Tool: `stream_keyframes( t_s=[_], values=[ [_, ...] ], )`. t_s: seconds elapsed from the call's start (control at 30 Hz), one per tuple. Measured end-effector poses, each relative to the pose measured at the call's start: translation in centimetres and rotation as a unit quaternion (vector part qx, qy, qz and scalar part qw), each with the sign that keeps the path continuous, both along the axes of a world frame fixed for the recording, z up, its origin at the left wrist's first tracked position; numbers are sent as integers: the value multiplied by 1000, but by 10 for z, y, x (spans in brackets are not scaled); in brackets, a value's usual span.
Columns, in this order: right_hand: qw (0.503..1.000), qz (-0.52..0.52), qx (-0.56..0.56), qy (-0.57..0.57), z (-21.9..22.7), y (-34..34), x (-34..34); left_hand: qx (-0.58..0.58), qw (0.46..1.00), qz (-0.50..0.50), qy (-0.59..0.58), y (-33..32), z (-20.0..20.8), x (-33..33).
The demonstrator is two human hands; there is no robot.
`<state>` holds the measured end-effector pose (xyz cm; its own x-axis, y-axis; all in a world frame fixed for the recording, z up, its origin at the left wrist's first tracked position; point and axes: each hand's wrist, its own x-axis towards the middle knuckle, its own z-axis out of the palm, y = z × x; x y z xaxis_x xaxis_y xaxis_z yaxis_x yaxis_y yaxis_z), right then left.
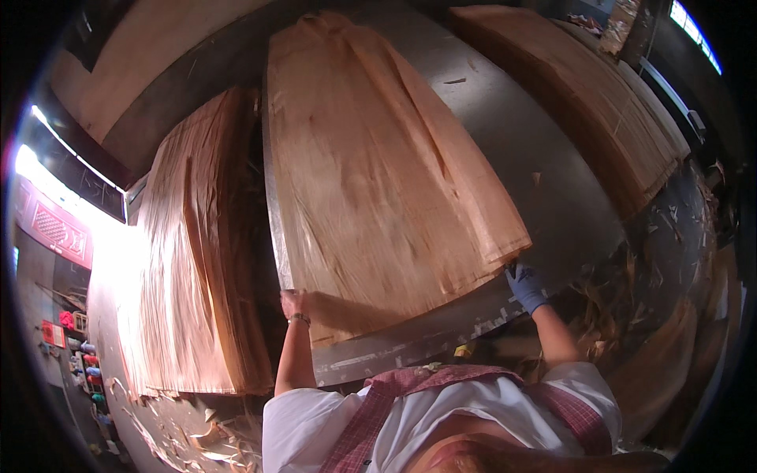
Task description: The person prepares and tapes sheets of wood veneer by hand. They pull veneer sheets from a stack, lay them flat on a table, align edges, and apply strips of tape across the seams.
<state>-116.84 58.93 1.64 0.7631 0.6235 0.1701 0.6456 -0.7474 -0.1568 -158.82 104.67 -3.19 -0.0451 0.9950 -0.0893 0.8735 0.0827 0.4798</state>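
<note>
Your left hand point(294, 303) is closed on the left edge of one central veneer sheet point(378, 189); your gloved right hand point(526, 289) meets its near-right corner, grip unclear. Two veneer stacks point(189, 260) flank it.

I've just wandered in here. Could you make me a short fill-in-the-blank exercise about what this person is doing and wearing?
1. The glove is coloured ____.
2. The ungloved hand is the person's ____ one.
3. Of the left sheeting, middle sheeting and right sheeting, both hands are at the ____ sheeting.
4. Under the checked apron, the shirt is ____.

Missing words: blue; left; middle; white.
</note>
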Motion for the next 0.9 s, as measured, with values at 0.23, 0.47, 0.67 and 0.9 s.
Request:
stream_keyframes(
  t_s=[0.23, 0.47, 0.67, 0.9],
  values=[
    [987, 24, 94, 125, 49, -22, 26, 29, 970, -203, 131, -125, 64, 86],
    [968, 18, 209, 136, 22, -102, 84, -99, 949, -231, 188, -140, 68, 115],
    [990, 34, 55, 122, 14, -125, 88, -106, 948, -226, 198, -132, 51, 104],
    [990, 46, 83, 105, 26, -84, 111, -105, 947, -229, 201, -136, 61, 116]
  ],
)
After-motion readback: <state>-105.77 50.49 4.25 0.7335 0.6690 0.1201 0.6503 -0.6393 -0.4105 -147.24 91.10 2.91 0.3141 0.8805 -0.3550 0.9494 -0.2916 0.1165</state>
